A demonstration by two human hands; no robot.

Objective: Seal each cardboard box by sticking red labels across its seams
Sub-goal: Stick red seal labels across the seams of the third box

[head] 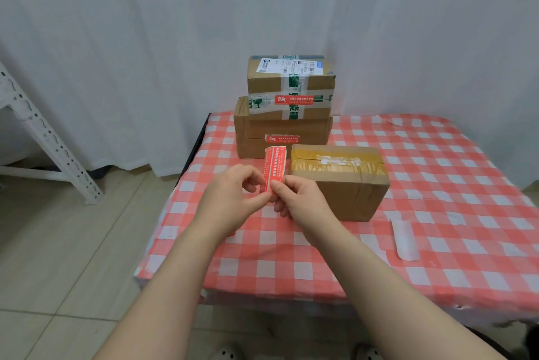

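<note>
Beige tiled floor [58,243] nearest, two white shoe tips [224,355] at the bottom edge. Two bare forearms reach forward over the counter [262,266], which is covered by a red-and-white check cloth, wrinkled at the front edge.

Left hand [230,196] and right hand [297,199] meet above the counter's near-left part. Both grips are closed in a pinch on the lower end of one held red label [274,168], thumbs on top. The label stands roughly upright, its top end curling, with white backing showing at the edges.

One pale backing strip [405,240] lies flat on the cloth to the right, well apart from the hands.

Cardboard boxes: three. The near box [341,181] sits just right of the hands, yellowish tape across its top, no red label visible on it. Behind it is a stack of two: the lower stacked box [280,126] has a second red label [282,138] across its front seam; the top box [262,82] has green-print tape, a white shipping label [288,65] and a third red label [294,100] on its front.

Red labels: three in total, one held and two stuck.

White curtain [145,38] fills the back. One white perforated metal rack leg [43,132] slants at far left.
</note>
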